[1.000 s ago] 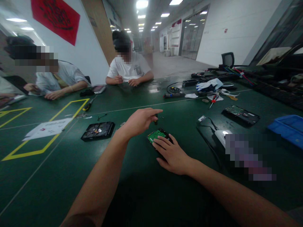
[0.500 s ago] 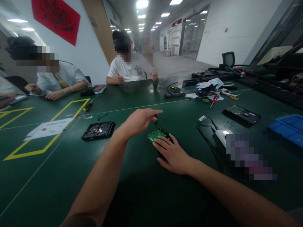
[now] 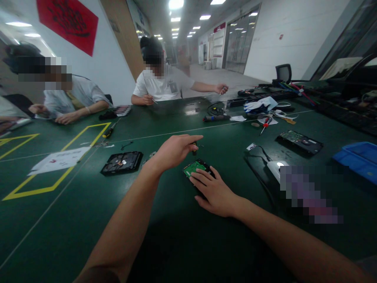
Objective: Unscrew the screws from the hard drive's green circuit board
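My left hand (image 3: 176,152) is closed around a small black-and-yellow screwdriver (image 3: 194,148), with the index finger stretched out above it. Most of the tool is hidden by the hand. Just below lies a hard drive (image 3: 194,168) with its green circuit board facing up. Across its near right part, my right hand (image 3: 215,192) lies flat with fingers spread and thumb apart, covering much of the drive. A few tiny screws (image 3: 200,146) rest on the green table beyond the left hand.
To the left sits another hard drive (image 3: 121,162), beside a paper sheet (image 3: 60,160) and a yellow-handled screwdriver (image 3: 108,131). On the right are a third drive (image 3: 299,143), a cabled white device (image 3: 275,169) and a blue tray (image 3: 357,157). Two people sit across the table.
My hands and the drive stay almost still. The person opposite has stretched an arm out to the right, with a small tool in that hand. The view has shifted slightly.
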Demonstrator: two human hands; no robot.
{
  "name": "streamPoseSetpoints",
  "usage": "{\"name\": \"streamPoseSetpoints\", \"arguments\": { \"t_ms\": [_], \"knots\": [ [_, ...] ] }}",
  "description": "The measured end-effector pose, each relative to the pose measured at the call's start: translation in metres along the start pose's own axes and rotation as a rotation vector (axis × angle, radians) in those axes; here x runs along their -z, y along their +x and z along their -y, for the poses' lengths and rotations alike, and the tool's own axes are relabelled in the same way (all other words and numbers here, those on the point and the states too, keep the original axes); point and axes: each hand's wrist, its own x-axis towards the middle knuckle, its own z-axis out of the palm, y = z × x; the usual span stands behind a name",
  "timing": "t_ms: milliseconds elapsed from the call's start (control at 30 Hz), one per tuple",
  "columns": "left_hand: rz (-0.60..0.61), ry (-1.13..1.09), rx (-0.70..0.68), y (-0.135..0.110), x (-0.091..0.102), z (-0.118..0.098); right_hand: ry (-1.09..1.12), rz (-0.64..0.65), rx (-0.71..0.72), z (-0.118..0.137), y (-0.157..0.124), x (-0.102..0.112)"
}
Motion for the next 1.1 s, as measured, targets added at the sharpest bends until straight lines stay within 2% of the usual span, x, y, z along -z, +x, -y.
{"name": "streamPoseSetpoints", "arguments": {
  "t_ms": [533, 800, 1000, 1100],
  "knots": [
    [-0.026, 0.007, 0.026, -0.0003, 0.0001, 0.0024, 0.001, 0.006, -0.013, -0.0009, 0.0003, -0.001],
    [0.018, -0.108, 0.068, -0.0025, -0.0007, 0.0023, -0.002, 0.017, -0.013, 0.0004, 0.0002, 0.0012],
    [-0.04, -0.026, 0.019, 0.0004, -0.0028, 0.0001, 0.004, 0.01, -0.012, 0.0, 0.0002, 0.0011],
    [-0.056, 0.033, 0.046, 0.002, -0.0054, 0.0006, 0.005, 0.011, -0.01, 0.0005, 0.0003, 0.0011]
  ]
}}
